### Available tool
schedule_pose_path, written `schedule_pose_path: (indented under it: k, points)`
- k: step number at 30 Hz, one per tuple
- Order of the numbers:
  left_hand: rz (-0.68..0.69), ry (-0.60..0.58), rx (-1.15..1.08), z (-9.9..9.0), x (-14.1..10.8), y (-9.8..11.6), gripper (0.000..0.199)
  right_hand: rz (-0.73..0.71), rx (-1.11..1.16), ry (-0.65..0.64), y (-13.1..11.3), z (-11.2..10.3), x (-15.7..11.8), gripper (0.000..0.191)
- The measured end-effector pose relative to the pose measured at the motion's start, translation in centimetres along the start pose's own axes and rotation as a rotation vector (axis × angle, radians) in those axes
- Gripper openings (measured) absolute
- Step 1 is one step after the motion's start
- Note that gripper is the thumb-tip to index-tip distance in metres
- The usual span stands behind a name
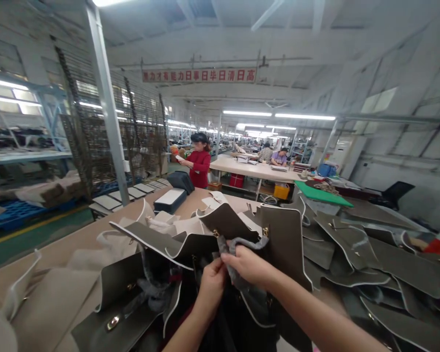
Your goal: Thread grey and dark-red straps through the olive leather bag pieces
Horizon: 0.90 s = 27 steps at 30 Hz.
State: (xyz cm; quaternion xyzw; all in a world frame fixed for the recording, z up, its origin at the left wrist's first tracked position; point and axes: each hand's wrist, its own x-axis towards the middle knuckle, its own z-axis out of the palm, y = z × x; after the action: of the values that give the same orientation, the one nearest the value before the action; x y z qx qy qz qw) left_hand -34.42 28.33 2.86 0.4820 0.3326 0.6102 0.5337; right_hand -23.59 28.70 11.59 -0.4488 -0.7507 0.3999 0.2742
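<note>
Both my hands meet at a bag handle (255, 242) wrapped in grey, crinkled covering. My right hand (246, 264) closes around the wrapped handle. Just below and to its left, my left hand (211, 281) pinches at the handle's lower part, and its fingertips hide what they grip. The handle joins gold-coloured rings on a dark olive bag panel (282, 239) with white edges. Another dark panel (223, 220) stands up behind my hands. To the left lies a similar dark bag piece (119, 278) with a gold clasp and its own wrapped handle.
Beige bag pieces (58, 298) cover the table's left side; more dark bag pieces (355, 244) are heaped at right. A dark blue box (170, 200) sits at the far edge. Beyond stand a person in red (200, 166), a long table (238, 165) and a metal post (108, 102).
</note>
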Motion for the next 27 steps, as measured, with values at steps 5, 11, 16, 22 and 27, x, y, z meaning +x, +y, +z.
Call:
schedule_pose_path:
  k: [5, 11, 16, 22, 27]
  points:
    - [-0.004, -0.037, 0.068, 0.2, -0.5, -0.7, 0.029, -0.022, -0.466, -0.03, -0.4, -0.3, -0.5, 0.044]
    - [0.068, -0.017, 0.295, -0.2, -0.8, 0.7, 0.025, 0.118, -0.887, 0.106, 0.8, 0.3, -0.6, 0.053]
    - [0.324, 0.134, 0.529, -0.4, -2.2, 1.8, 0.025, -0.214, -1.229, 0.224, 2.2, 0.4, -0.8, 0.042]
    - [0.531, -0.017, 0.721, 0.5, -1.7, 2.8, 0.03, -0.445, -1.414, 0.182, 3.0, 1.1, -1.1, 0.028]
    - [0.433, -0.039, 0.995, 0.7, 0.3, 4.2, 0.029, -0.253, -1.192, 0.114, 2.8, 1.2, -1.1, 0.024]
